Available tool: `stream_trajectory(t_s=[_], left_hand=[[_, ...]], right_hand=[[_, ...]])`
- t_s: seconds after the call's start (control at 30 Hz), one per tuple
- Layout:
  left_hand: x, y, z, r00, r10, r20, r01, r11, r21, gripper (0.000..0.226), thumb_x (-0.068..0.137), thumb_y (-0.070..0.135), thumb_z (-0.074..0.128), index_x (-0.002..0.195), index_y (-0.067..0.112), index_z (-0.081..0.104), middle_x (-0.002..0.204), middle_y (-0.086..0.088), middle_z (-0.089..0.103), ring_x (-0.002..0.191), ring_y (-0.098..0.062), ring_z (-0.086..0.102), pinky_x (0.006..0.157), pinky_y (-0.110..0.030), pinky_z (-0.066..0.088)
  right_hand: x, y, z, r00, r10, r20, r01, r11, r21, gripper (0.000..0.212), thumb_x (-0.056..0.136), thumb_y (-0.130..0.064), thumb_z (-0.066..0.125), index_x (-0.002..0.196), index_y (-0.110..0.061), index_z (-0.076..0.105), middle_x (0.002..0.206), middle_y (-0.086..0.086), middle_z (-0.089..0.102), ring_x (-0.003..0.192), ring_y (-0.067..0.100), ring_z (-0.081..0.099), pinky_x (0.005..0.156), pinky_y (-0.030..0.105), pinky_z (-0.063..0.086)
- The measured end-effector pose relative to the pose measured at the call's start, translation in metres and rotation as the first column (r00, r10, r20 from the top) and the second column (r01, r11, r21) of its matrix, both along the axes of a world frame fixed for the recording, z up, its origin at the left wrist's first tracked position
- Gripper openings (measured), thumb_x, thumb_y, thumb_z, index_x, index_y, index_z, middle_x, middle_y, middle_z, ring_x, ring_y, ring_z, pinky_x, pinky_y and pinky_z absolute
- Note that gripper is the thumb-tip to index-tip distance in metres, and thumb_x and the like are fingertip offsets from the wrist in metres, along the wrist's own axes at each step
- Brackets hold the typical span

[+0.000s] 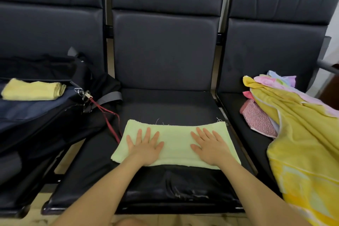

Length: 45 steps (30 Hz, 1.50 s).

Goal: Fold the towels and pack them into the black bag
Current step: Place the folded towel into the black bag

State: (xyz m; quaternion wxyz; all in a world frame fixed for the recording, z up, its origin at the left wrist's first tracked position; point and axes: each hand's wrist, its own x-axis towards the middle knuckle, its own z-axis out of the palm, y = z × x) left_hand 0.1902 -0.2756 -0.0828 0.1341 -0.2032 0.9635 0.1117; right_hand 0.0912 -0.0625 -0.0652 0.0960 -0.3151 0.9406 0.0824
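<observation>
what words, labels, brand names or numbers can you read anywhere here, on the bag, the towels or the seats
None: no readable text shows in the head view.
The black bag, its small padlock, the pale green towel under the hands, the folded yellow towel, the pile of towels and the black seats carry no legible word, label or number.

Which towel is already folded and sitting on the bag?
The small yellow towel on the black bag at left. The green towel lies under both hands; the rest are heaped at right.
</observation>
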Motion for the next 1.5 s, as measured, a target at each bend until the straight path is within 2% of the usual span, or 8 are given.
stream_trajectory(t_s=[0.2, 0.33, 0.5, 0.63, 0.77, 1.1, 1.3, 1.5], left_hand=[[0.021, -0.016, 0.017, 0.923, 0.225, -0.313, -0.270, 0.957, -0.107, 0.054, 0.102, 0.045, 0.023, 0.152, 0.037, 0.004, 0.148, -0.005, 0.027, 0.128, -0.027, 0.032, 0.104, -0.048, 0.027], [0.026, -0.038, 0.013, 0.929, 0.152, -0.338, -0.230, 0.951, -0.206, 0.060, 0.101, 0.048, 0.031, 0.151, 0.040, 0.000, 0.125, -0.004, 0.043, 0.111, -0.024, 0.044, 0.095, -0.036, 0.035], [0.024, -0.039, 0.008, 0.896, 0.165, -0.412, -0.272, 0.938, -0.216, 0.054, 0.098, 0.043, 0.042, 0.147, 0.030, 0.022, 0.104, -0.001, 0.060, 0.101, -0.023, 0.052, 0.090, -0.034, 0.033], [0.026, -0.039, 0.013, 0.748, 0.161, -0.644, -0.266, 0.962, -0.068, 0.038, 0.091, 0.027, 0.062, 0.127, 0.020, 0.052, 0.089, -0.006, 0.063, 0.084, -0.028, 0.059, 0.079, -0.038, 0.033], [0.026, -0.041, 0.041, 0.625, 0.253, -0.738, -0.155, 0.967, 0.200, 0.038, 0.094, 0.027, 0.057, 0.131, 0.021, 0.050, 0.110, -0.002, 0.057, 0.092, -0.022, 0.057, 0.070, -0.029, 0.036], [0.018, -0.026, 0.076, 0.498, 0.299, -0.814, 0.017, 0.935, 0.354, 0.038, 0.089, 0.022, 0.064, 0.126, 0.022, 0.054, 0.107, 0.007, 0.058, 0.103, -0.013, 0.054, 0.085, -0.025, 0.040], [-0.021, 0.030, 0.083, 0.578, 0.353, -0.736, 0.085, 0.871, 0.484, 0.036, 0.086, 0.021, 0.067, 0.120, 0.025, 0.054, 0.100, 0.003, 0.060, 0.082, -0.013, 0.058, 0.070, -0.027, 0.047], [-0.047, 0.074, 0.065, 0.740, 0.369, -0.562, 0.123, 0.747, 0.653, 0.051, 0.087, 0.025, 0.067, 0.133, 0.019, 0.047, 0.097, -0.001, 0.062, 0.086, -0.012, 0.056, 0.070, -0.020, 0.041]], right_hand=[[0.012, 0.003, 0.010, 1.000, -0.030, 0.008, 0.031, 0.991, -0.131, 0.052, 0.104, -0.042, 0.022, 0.153, -0.026, 0.019, 0.162, -0.004, 0.001, 0.148, 0.012, 0.001, 0.118, 0.038, -0.002], [0.014, -0.008, 0.012, 0.997, 0.052, 0.053, -0.039, 0.974, -0.225, 0.048, 0.103, -0.039, 0.029, 0.151, -0.029, 0.026, 0.161, -0.008, 0.008, 0.147, 0.008, 0.008, 0.117, 0.031, 0.003], [0.009, -0.008, 0.001, 0.993, 0.092, 0.076, -0.076, 0.980, -0.184, 0.050, 0.103, -0.044, 0.026, 0.152, -0.035, 0.019, 0.161, -0.012, 0.004, 0.147, 0.006, 0.002, 0.117, 0.029, 0.000], [0.006, -0.015, -0.003, 0.991, 0.110, 0.073, -0.099, 0.986, -0.136, 0.054, 0.102, -0.050, 0.021, 0.153, -0.037, 0.009, 0.161, -0.012, -0.004, 0.148, 0.007, -0.004, 0.118, 0.032, -0.004], [0.009, -0.042, -0.009, 0.984, 0.137, 0.117, -0.126, 0.987, -0.100, 0.056, 0.101, -0.052, 0.016, 0.152, -0.037, -0.002, 0.160, -0.010, -0.013, 0.147, 0.009, -0.010, 0.118, 0.035, -0.007], [0.021, -0.076, -0.007, 0.973, 0.167, 0.160, -0.116, 0.951, -0.287, 0.053, 0.102, -0.046, 0.024, 0.153, -0.032, 0.016, 0.162, -0.007, 0.003, 0.148, 0.013, 0.002, 0.118, 0.036, -0.001], [0.005, -0.004, 0.007, 0.998, 0.011, -0.063, -0.019, 0.991, -0.133, 0.052, 0.102, -0.045, 0.026, 0.151, -0.027, 0.022, 0.161, -0.005, 0.011, 0.147, 0.015, 0.009, 0.116, 0.044, 0.002], [0.001, 0.009, 0.013, 0.976, -0.181, 0.120, 0.217, 0.800, -0.559, 0.042, 0.103, -0.037, 0.032, 0.142, -0.024, 0.041, 0.149, -0.004, 0.041, 0.137, 0.014, 0.035, 0.112, 0.038, 0.011]])
